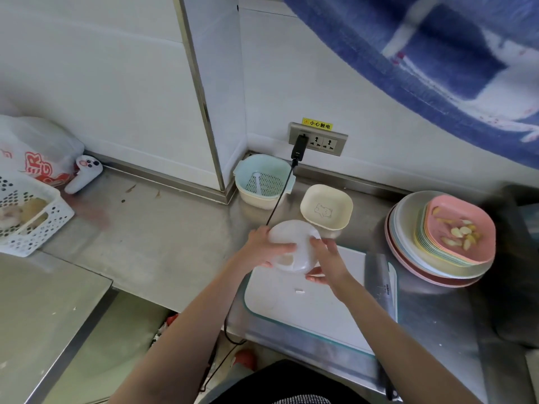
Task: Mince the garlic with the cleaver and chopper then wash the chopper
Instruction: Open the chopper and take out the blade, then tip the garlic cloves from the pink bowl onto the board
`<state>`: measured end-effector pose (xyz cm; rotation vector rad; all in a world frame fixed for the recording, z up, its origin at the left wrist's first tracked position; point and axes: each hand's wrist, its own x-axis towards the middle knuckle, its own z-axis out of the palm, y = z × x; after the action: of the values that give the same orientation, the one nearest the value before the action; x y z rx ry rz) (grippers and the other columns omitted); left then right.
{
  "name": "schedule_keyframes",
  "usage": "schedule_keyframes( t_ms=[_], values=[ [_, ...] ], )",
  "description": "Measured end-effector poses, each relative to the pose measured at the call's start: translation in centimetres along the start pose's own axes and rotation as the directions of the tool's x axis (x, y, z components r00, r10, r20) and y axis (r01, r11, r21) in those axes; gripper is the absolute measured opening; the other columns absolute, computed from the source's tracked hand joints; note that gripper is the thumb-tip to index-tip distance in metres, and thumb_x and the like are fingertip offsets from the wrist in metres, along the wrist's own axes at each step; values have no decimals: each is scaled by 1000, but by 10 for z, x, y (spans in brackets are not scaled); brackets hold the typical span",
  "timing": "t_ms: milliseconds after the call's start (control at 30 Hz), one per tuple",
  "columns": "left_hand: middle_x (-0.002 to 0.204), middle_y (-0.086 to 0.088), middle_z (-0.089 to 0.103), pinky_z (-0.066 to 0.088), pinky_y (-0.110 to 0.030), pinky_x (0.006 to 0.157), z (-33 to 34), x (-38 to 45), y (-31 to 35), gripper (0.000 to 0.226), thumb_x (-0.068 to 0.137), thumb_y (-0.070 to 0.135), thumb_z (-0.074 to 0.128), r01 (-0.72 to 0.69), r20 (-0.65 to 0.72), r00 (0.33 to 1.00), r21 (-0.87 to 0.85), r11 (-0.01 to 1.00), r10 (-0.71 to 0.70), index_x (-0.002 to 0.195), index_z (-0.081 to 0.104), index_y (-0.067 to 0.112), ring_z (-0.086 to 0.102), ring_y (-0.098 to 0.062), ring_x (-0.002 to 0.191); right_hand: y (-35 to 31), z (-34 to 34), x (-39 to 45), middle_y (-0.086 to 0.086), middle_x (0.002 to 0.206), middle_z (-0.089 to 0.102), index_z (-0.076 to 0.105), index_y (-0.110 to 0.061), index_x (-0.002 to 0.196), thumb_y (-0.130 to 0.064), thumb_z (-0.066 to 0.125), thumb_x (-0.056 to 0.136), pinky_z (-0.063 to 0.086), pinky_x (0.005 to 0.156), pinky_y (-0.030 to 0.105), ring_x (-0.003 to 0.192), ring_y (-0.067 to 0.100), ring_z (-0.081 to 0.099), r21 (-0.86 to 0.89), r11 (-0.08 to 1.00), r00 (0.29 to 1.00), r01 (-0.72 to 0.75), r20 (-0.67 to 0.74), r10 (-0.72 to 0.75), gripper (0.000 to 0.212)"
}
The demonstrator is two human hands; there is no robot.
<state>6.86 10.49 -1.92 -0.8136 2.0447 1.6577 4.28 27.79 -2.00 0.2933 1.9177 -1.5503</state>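
The fingers of the left hand curl around the left flank of a round, translucent white plastic chopper, thumb lying across its near face. The fingers of the right hand are spread and bent around its right side, thumb tucked under the lower edge, so both hands clamp the chopper between them. Both forearms rise from the bottom of the view and converge on it, wrists roughly level, palms turned toward each other.

The chopper is held just above the far left corner of a white rectangular cutting board with a teal rim. It is tilted, its domed side turned away toward the wall; something pale shows through its near wall, too blurred to make out. A small white scrap lies on the board.

Along the board's right edge lies a steel cleaver, its long axis running from far to near, handle toward the person. The board sits on a stainless steel surface. Just beyond the chopper stands a cream square bowl with a bear drawing, and left of that a pale blue and cream colander basket. To the right, a pink square dish holding pale garlic pieces tops a stack of coloured plates.
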Motion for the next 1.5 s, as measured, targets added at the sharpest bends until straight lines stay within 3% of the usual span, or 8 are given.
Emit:
schedule_keyframes(
  t_ms=[200, 433, 600, 900, 1100, 1200, 1300, 1500],
  values=[
    [151, -10, 5, 29, -49, 110, -9, -6, 3, 138, 53, 51, 84, -203, 124, 979, 670, 714, 162, 146, -17, 41, 10, -37, 139, -12, 35, -2, 10, 104, 62, 40, -26, 118, -47, 48, 94, 58, 62, 34, 79, 29, 68, -45, 997, 998, 58, -22, -59, 33],
    [139, -6, 14, 32, -36, 100, -67, -13, -26, 109, 62, 36, 82, -182, -153, 927, 613, 769, 341, 146, 12, 41, 19, -32, 126, -18, 77, 1, -5, 132, 52, 37, -36, 137, -56, 38, 95, 51, 88, 36, 106, 17, 59, -133, 989, 973, 67, 227, -36, 46],
    [146, -9, 0, 38, -49, 101, -101, -8, -65, 112, 62, 36, 83, -60, -299, 896, 652, 756, 329, 146, 10, 39, 14, -36, 126, -10, 114, -1, -4, 145, 41, 29, -34, 146, -41, 45, 97, 39, 92, 26, 120, 19, 49, -511, 814, 929, 275, 358, -89, 52],
    [151, -18, -4, 37, -53, 103, -106, 8, -96, 112, 65, 47, 81, -45, -295, 885, 717, 696, 361, 151, 12, 31, 11, -42, 131, 20, 94, -9, -4, 138, 42, 52, -27, 125, -7, 31, 100, 40, 77, 5, 104, 8, 52, -629, 717, 946, 299, 94, -311, 38],
    [155, -24, -5, -2, -65, 110, -96, 18, -80, 97, 75, 58, 63, -33, -232, 880, 839, 542, 414, 151, 11, 26, -10, -44, 143, 33, 62, -13, -6, 122, 47, 57, -25, 117, -6, 37, 97, 44, 65, 13, 93, 10, 54, -602, 771, 947, 208, -75, -314, 34],
    [138, -23, 41, 20, -66, 106, -74, 18, -63, 63, 78, 43, 55, -255, -127, 725, 864, 434, 678, 132, 46, 12, 34, -47, 131, 40, 45, -14, -1, 109, 62, 62, -21, 106, -2, 39, 93, 45, 61, 16, 89, 18, 61, -525, 840, 953, 136, -161, -256, 32],
    [103, -12, 57, 49, -46, 78, -30, 14, -33, 30, 76, 26, 42, -533, 81, 548, 801, 273, 832, 101, 51, 13, 59, -38, 90, 41, 22, -20, 5, 88, 69, 61, -23, 87, 4, 38, 89, 42, 50, 15, 76, 21, 63, -393, 914, 938, 95, -273, -215, 35],
    [103, -11, 55, 48, -41, 73, 83, 0, 34, 28, 76, 7, 51, -749, 370, 497, 640, 172, 785, 104, 56, 8, 57, -33, 91, 32, -65, -46, 9, 102, 68, 64, -12, 100, -7, 46, 92, 48, 76, 37, 92, 32, 62, -456, 889, 705, 38, -619, -347, 20]
  ],
)
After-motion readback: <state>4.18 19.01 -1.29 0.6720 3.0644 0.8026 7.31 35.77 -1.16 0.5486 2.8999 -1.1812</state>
